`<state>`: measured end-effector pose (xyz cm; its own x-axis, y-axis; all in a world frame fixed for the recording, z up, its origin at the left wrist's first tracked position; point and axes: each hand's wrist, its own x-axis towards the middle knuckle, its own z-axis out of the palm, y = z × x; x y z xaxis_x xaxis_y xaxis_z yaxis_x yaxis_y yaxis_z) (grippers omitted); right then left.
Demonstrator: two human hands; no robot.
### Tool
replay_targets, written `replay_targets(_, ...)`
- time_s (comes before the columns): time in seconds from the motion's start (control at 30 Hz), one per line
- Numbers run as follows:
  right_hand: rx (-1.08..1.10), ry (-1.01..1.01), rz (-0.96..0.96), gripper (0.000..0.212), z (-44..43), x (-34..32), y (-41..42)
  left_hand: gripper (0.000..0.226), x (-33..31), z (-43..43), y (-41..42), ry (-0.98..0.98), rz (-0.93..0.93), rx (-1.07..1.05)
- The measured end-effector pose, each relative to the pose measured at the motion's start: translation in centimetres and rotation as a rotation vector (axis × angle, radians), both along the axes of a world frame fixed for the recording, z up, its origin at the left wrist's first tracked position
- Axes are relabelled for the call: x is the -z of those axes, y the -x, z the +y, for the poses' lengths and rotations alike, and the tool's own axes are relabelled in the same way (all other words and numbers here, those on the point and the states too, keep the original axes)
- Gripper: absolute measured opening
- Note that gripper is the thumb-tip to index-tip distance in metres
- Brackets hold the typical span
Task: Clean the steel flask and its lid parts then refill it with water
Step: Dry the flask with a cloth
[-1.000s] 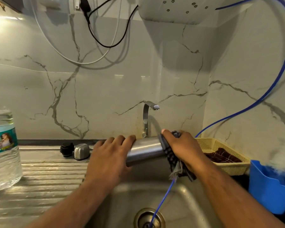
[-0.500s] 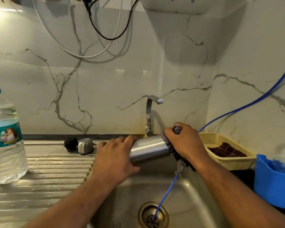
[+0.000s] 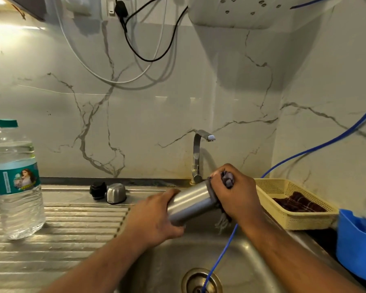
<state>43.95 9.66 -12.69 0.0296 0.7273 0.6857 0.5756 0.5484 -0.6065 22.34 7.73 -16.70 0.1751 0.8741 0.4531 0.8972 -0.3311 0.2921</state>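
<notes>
1. Since a second ago your flask (image 3: 190,201) has tipped: its right end now sits higher, close in front of the tap (image 3: 197,157) base, and your right hand (image 3: 237,197) went up with it
2. Your left hand (image 3: 154,216) grips the flask's lower left end, fingers curled over the top, thumb underneath
3. Your right hand is curled round a grey cloth (image 3: 227,179) and clamps it over the flask's upper right end; cloth bunches out at the top of the fist, fringe hangs below it
4. Flask is held slanted in the air over the sink (image 3: 173,256); cloth hides its right end, so cannot tell if that is the mouth
5. Blue hose (image 3: 224,248) comes from the right wall, passes behind your right wrist and drops into the drain (image 3: 201,281)
6. Lid parts: black stopper (image 3: 98,190) and steel cap (image 3: 116,193) sit just beside each other at the back of the drainboard (image 3: 61,229), well apart from both hands
7. Water bottle (image 3: 15,187) stands upright on the drainboard, far left, teal cap on
8. Right of the sink: yellow basket (image 3: 294,220) with a dark rag (image 3: 298,203) inside, blue tub (image 3: 355,246) just beside it
</notes>
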Motion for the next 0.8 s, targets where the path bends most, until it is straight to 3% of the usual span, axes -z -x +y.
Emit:
replay_targets(0.13,0.087,0.511,0.134,0.032,1.3,-0.3,0.0,0.094,-0.5,0.3,0.3,-0.504,0.273,-0.125)
replay_targets(0.23,-0.075,0.898,0.289,0.032,0.4,-0.8,-0.7,0.093,-0.5,0.6,0.5,-0.602,0.362,-0.076)
replay_targets(0.33,-0.164,1.002,0.225,0.029,-0.5,-2.1,-1.4,0.085,-0.6,1.0,1.0,-0.596,0.307,-0.059)
replay_targets(0.5,-0.008,0.526,0.233,0.031,-0.6,-2.3,0.3,0.090,-0.8,0.6,1.1,-0.388,0.178,-0.114)
replay_targets(0.6,0.075,-0.076,0.040,0.025,-1.8,-1.7,0.5,0.089,-0.7,0.3,0.3,-0.132,-0.023,-0.015)
replay_targets(0.67,-0.058,-0.408,-0.050,0.017,-1.7,-1.4,-0.7,0.083,-1.1,-0.1,0.1,0.064,-0.177,0.153)
replay_targets(0.73,-0.295,-0.519,-0.165,0.017,-1.2,-1.1,-2.0,0.071,-1.7,-0.6,-0.1,0.277,-0.209,0.300)
replay_targets(0.8,-0.363,-0.461,-0.198,0.019,-0.7,-0.5,-2.6,0.067,-1.8,-0.9,-0.2,0.287,-0.177,0.308)
